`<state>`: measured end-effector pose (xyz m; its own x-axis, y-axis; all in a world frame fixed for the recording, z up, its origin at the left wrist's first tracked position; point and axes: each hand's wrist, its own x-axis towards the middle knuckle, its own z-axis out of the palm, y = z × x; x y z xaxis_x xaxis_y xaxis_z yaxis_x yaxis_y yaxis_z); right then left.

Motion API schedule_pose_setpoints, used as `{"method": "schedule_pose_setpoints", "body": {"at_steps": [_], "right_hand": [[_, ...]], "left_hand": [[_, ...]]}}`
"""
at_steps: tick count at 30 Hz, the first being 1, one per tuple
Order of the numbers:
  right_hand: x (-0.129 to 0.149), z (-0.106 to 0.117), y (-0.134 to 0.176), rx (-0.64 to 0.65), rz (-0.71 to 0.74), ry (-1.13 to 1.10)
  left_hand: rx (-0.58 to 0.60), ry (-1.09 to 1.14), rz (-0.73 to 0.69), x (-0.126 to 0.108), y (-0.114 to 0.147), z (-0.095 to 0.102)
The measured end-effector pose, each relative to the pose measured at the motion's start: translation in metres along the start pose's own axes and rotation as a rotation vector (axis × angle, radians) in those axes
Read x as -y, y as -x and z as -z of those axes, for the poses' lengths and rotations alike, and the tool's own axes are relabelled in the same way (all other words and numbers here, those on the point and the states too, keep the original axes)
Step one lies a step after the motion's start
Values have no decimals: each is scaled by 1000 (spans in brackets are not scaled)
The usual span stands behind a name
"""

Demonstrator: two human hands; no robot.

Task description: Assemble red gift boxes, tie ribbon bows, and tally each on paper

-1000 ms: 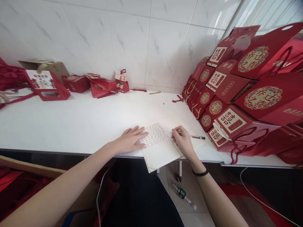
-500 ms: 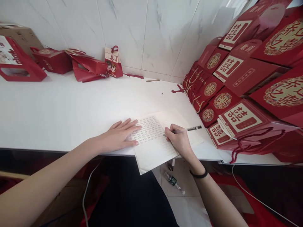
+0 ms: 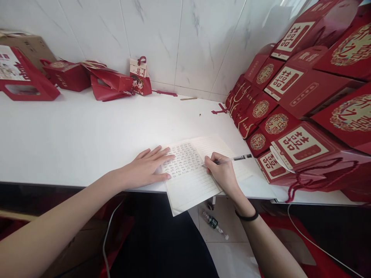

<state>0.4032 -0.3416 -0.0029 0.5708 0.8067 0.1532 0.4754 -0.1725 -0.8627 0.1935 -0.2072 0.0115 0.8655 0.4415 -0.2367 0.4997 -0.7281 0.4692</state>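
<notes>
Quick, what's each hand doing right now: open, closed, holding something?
Left hand: open, grasping nothing, laid over the left edge of a lined notebook.
Right hand: closed, holding a pen.

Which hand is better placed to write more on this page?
Probably your right hand: it holds the pen, its tip by the writing on the notebook; your left hand lies spread over its left edge.

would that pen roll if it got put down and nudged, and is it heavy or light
The pen in the right hand would probably roll, since its slim barrel looks round. It is likely light, being thin and partly see-through.
</notes>
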Motion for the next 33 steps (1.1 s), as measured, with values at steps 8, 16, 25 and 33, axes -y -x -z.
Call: {"method": "schedule_pose_setpoints", "body": {"at_steps": [8,16,25,33], "right_hand": [[-3,-1,-1,-16,19,7],[-5,4,2,-149,33,-204],[-9,-3,14,-93,140,-191],[-13,-14,17,98,135,80]], "left_hand": [[5,5,20,-2,1,2],[1,10,3,-3,1,4],[-27,75,50,20,8,11],[-684,460,588,114,-14,68]]}}
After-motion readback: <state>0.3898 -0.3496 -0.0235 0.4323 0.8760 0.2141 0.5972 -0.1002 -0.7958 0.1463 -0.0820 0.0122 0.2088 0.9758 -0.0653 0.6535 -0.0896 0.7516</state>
